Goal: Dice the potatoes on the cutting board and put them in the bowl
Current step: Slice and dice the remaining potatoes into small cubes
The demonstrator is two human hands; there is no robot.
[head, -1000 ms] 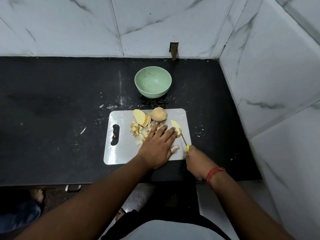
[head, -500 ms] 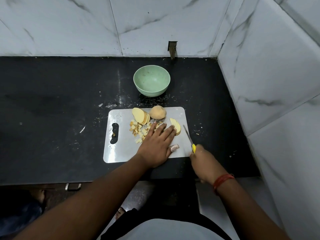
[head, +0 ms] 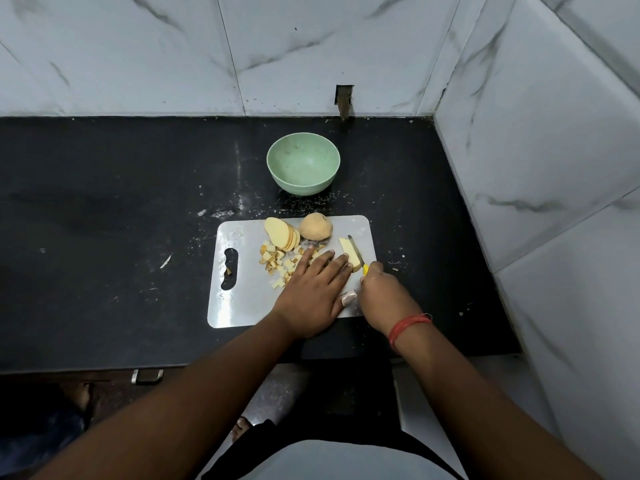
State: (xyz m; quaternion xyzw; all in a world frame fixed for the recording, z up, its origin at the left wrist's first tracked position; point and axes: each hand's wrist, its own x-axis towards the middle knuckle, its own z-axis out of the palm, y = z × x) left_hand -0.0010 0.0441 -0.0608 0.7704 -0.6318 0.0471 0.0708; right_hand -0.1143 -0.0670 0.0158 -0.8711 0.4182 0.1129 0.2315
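Right hand (head: pixel 381 292) gripping knife (head: pixel 356 252), blade lying along slices (head: pixel 349 255) mid-frame; left hand (head: pixel 313 289) pressing flat, fingers straight. Best keeping fingertips back, cutting even strips.

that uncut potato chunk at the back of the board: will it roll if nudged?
Likely yes: the rounded tan potato piece looks domed, touching little of the white plastic cutting board. Probably stiff and dense. The fanned potato slices beside it might block a leftward roll.

We note the cutting board (head: pixel 242 299) on the table (head: pixel 104 237); bowl (head: pixel 303 166) at its 12 o'clock; whole potato (head: pixel 316 226) at the slices' (head: pixel 281 234) 3 o'clock; dice (head: pixel 277 263) at their 6.
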